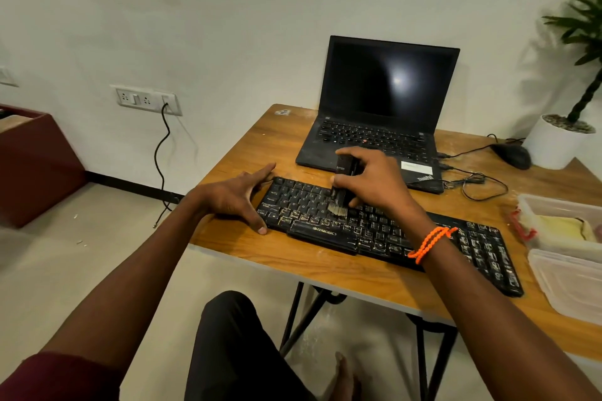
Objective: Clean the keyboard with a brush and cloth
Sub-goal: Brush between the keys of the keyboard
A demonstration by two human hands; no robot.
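A black, dusty keyboard [384, 231] lies slanted across the wooden table [325, 264]. My right hand [374, 182] grips a black brush [342, 185] held upright, its pale bristles pressed on the keys left of the keyboard's middle. My left hand [239, 197] rests flat at the keyboard's left end, fingers spread, thumb at the front corner and index finger along the back edge. A yellowish cloth [563, 229] lies in a clear plastic box at the right.
An open black laptop [381, 114] stands behind the keyboard. A black mouse [511, 155] with loose cables sits to its right, beside a white plant pot [553, 146]. Two clear plastic containers [573, 283] occupy the table's right edge. My knee is below the table.
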